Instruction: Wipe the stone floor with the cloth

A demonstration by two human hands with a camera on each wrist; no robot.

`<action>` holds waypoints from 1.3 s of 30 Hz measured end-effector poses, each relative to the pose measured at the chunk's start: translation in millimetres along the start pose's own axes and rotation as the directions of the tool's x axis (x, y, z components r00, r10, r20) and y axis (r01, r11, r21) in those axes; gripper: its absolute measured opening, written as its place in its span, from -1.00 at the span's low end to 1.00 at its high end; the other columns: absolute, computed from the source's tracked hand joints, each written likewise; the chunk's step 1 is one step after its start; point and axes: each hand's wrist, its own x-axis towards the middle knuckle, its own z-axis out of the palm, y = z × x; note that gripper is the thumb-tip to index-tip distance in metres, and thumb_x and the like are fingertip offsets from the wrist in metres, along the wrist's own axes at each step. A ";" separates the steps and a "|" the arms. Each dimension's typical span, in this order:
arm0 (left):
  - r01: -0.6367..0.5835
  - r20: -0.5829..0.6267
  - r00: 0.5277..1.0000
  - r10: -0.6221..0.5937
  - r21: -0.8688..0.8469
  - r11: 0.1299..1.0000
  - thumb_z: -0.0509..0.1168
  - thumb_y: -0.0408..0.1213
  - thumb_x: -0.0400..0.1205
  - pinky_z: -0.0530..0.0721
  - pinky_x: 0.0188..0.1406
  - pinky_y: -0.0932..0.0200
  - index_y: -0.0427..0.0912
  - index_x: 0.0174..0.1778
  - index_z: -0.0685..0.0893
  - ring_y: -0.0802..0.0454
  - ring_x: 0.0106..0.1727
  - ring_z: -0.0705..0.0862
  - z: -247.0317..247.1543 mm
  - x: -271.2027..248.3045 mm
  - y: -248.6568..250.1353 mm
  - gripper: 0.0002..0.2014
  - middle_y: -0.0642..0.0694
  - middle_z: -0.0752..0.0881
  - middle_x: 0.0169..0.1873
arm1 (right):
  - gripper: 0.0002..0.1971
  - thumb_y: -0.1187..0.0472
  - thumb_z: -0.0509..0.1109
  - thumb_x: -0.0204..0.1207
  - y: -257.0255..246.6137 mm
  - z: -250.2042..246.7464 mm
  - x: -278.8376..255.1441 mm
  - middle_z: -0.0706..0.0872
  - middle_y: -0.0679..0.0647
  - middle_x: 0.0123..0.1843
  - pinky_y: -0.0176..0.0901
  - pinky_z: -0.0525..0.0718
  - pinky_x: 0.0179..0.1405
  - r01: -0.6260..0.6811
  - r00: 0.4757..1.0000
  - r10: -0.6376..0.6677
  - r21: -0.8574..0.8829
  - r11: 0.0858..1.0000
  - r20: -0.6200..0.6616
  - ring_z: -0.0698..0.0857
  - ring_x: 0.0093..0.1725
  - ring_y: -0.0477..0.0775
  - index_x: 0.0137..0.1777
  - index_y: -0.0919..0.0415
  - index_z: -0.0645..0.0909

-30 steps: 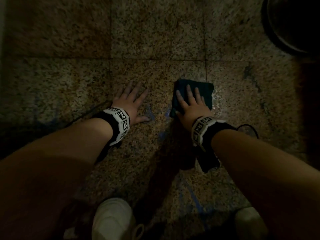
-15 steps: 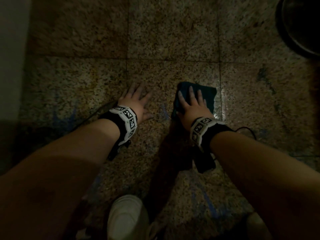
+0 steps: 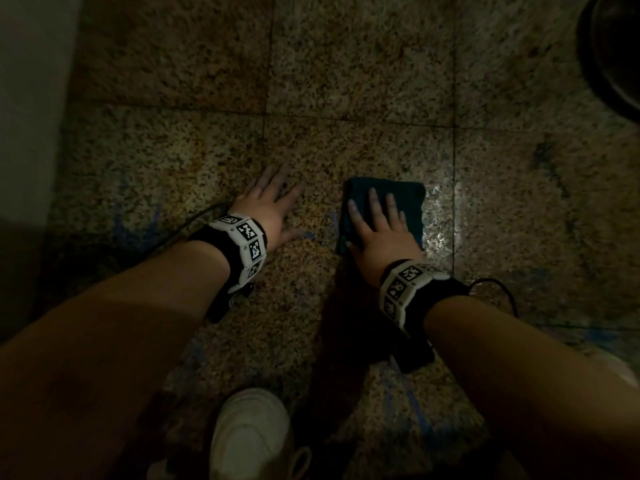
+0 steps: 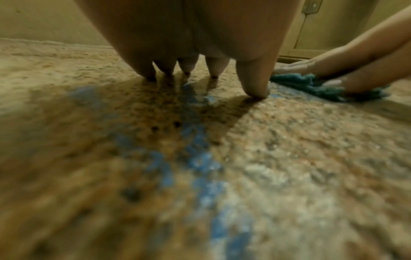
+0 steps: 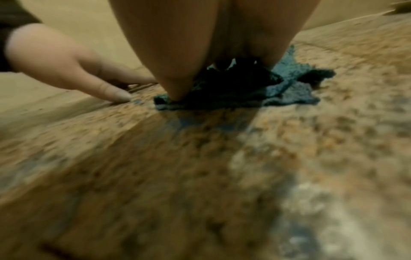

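Observation:
A folded dark teal cloth (image 3: 408,199) lies flat on the speckled stone floor (image 3: 346,81). My right hand (image 3: 377,223) presses on it with straight, spread fingers. The cloth (image 5: 289,91) spreads out under that palm in the right wrist view. My left hand (image 3: 270,202) rests flat on the bare floor just left of the cloth, fingers spread, holding nothing. Its fingertips (image 4: 255,88) touch the stone in the left wrist view, with the cloth (image 4: 322,88) beside them. Blue streaks (image 4: 200,158) mark the floor near both hands.
A wet, shiny patch (image 3: 440,216) lies right of the cloth. A dark round container (image 3: 613,53) stands at the far right. A pale wall (image 3: 31,98) runs along the left. My white shoe (image 3: 249,434) is at the near edge.
The right hand and cloth have slid slightly nearer, and the view has shifted so more of the left wall shows. The left hand stays planted.

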 end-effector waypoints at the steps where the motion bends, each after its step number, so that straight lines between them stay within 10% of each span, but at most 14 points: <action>1: -0.001 0.008 1.000 0.002 -0.013 1.000 0.09 0.25 0.63 -0.15 0.62 -0.03 0.06 0.68 -0.16 -0.14 0.66 -0.27 -0.7 -0.1 0.3 -0.19 -0.11 -0.30 0.65 | -0.36 -0.10 -0.08 0.74 -0.4 0.6 0.3 -0.52 0.05 0.63 0.10 -0.26 0.65 -0.004 1.000 0.004 0.007 1.000 0.001 -0.46 0.62 0.21 0.64 -0.12 -0.40; 39: 0.135 0.062 0.990 -0.127 -0.165 0.977 -0.03 -0.13 0.79 -0.10 0.61 0.11 -0.17 0.69 -0.14 -0.06 0.67 -0.21 0.5 -24.2 -30.8 -0.40 -0.08 -0.29 0.65 | -0.34 -0.09 -0.02 0.74 -52.4 -35.8 44.2 -0.53 0.04 0.64 0.16 -0.24 0.61 -0.007 1.000 0.007 0.047 0.999 0.005 -0.43 0.63 0.26 0.64 -0.14 -0.39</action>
